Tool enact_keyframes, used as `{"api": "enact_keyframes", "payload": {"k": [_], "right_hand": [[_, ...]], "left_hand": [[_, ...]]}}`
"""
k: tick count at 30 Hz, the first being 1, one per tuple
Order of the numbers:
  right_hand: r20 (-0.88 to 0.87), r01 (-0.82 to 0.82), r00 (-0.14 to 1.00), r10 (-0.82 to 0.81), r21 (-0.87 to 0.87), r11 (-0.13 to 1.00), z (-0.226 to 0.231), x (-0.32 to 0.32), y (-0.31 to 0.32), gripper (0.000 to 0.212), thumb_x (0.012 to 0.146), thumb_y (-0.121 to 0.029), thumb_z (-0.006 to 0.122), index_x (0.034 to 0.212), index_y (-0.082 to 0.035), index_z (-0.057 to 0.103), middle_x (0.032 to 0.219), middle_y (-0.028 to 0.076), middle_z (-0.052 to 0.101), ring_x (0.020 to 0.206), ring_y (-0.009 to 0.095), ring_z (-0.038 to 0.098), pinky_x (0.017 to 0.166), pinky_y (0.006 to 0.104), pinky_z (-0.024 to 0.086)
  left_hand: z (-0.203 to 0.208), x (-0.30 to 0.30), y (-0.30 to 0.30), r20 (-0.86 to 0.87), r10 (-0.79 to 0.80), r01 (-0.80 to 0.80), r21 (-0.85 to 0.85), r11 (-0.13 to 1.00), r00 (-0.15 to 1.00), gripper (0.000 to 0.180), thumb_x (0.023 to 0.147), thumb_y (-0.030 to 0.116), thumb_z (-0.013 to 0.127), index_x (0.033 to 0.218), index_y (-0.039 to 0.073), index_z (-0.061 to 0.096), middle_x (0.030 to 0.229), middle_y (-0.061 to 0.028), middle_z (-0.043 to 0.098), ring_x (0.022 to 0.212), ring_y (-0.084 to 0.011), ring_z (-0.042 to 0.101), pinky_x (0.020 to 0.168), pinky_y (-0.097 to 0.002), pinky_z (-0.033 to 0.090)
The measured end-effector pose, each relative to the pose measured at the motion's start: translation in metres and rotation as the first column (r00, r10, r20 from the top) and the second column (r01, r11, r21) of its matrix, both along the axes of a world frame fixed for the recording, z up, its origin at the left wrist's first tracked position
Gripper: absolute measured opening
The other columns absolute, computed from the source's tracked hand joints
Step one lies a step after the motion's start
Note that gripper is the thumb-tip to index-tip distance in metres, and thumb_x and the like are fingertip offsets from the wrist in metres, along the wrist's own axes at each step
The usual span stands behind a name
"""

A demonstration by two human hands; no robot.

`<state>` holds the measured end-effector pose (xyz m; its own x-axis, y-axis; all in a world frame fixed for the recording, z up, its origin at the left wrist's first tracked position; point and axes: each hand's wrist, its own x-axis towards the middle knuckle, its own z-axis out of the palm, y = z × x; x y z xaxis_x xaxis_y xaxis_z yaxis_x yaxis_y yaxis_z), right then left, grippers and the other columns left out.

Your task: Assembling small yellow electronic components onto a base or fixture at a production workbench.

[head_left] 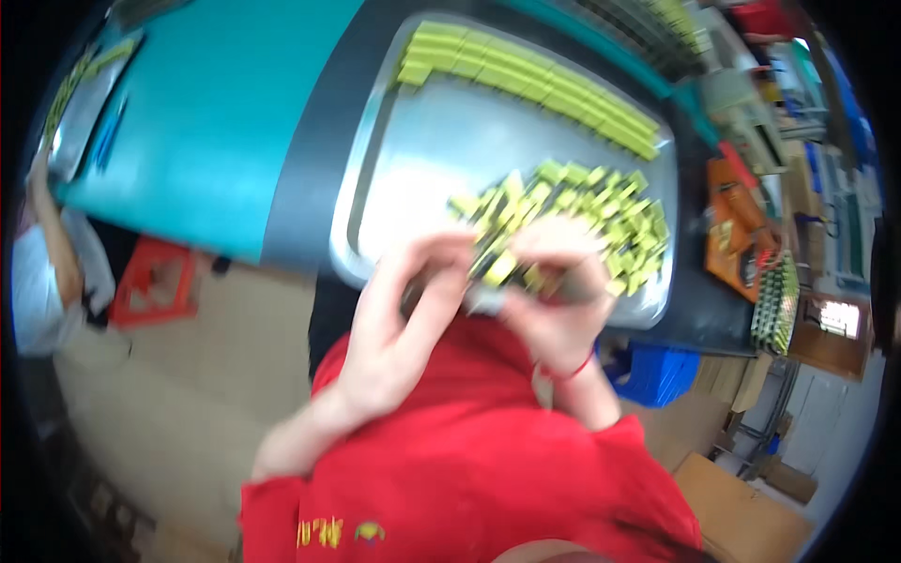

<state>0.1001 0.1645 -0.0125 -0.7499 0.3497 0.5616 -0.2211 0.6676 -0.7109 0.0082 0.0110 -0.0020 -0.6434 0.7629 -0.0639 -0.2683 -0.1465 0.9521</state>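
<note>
Over the near edge of a metal tray [413,141], my two hands work close together. My left hand [404,310] is closed, its thumb and fingers pinched; what they hold is blurred and hidden. Just to the right, my right hand [563,296] curls its fingers at a small yellow-green block [499,269] and appears to grip it. A small whitish patch between the thumbs is too smeared to name. Behind and beside the right hand spreads a loose heap of yellow-green and dark blocks [601,206]. Along the tray's far side, similar blocks stand in neat rows [526,70].
Left of the tray runs a teal table mat [216,122]. A co-worker's arm [58,249] reaches to another tray [80,122] at far left, near a red stool [155,281]. At right are an orange container [737,225] and a blue bin [657,373].
</note>
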Motion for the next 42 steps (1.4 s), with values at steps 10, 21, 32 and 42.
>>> {"api": "enact_keyframes", "payload": {"k": [10,21,32,42], "right_hand": [[-0.085,-0.041,0.994,0.065,0.261,0.964,0.026,-0.006,-0.003,0.038,0.069,-0.003,0.075,0.105,-0.008,0.066,0.096,0.006,0.065,0.07,0.02,0.057,0.061,0.03,0.041],[0.191,-0.166,0.968,0.162,0.004,0.986,0.04,-0.016,0.009,0.039,0.067,0.008,0.064,0.103,-0.005,0.065,0.091,0.008,0.065,0.075,0.022,0.058,0.071,0.0309,0.047],[0.496,-0.166,0.868,-0.001,0.293,0.941,0.028,-0.089,0.062,0.032,0.073,-0.005,0.066,0.105,-0.002,0.062,0.075,0.011,0.059,0.062,0.021,0.054,0.062,0.031,0.045],[0.354,-0.092,0.913,-0.203,0.663,0.743,-0.005,-0.14,0.078,0.028,0.077,-0.012,0.065,0.103,-0.001,0.062,0.08,0.015,0.066,0.074,0.031,0.064,0.067,0.0382,0.05]], "left_hand": [[-0.018,-0.003,0.002,0.253,-0.068,0.01,0.224,0.975,0.965,0.03,0.088,0.002,0.066,0.114,0.001,0.052,0.105,-0.0049,0.057,0.1,-0.0111,0.054,0.09,-0.026,0.044],[-0.009,-0.013,-0.015,0.068,0.035,-0.046,0.16,0.986,0.997,0.039,0.084,-0.006,0.062,0.121,0.003,0.052,0.113,-0.0072,0.057,0.098,-0.0107,0.055,0.081,-0.023,0.044],[0.07,-0.01,-0.03,-0.618,0.158,0.279,0.55,0.788,0.77,0.01,0.076,0.011,0.075,0.086,0.008,0.074,0.091,-0.0065,0.067,0.074,-0.0192,0.062,0.061,-0.0232,0.051],[0.09,-0.015,-0.028,-0.728,0.498,0.256,0.653,0.712,0.471,0.022,0.074,0.016,0.062,0.089,0.022,0.076,0.088,-0.0015,0.064,0.073,-0.0193,0.054,0.063,-0.0246,0.048]]}}
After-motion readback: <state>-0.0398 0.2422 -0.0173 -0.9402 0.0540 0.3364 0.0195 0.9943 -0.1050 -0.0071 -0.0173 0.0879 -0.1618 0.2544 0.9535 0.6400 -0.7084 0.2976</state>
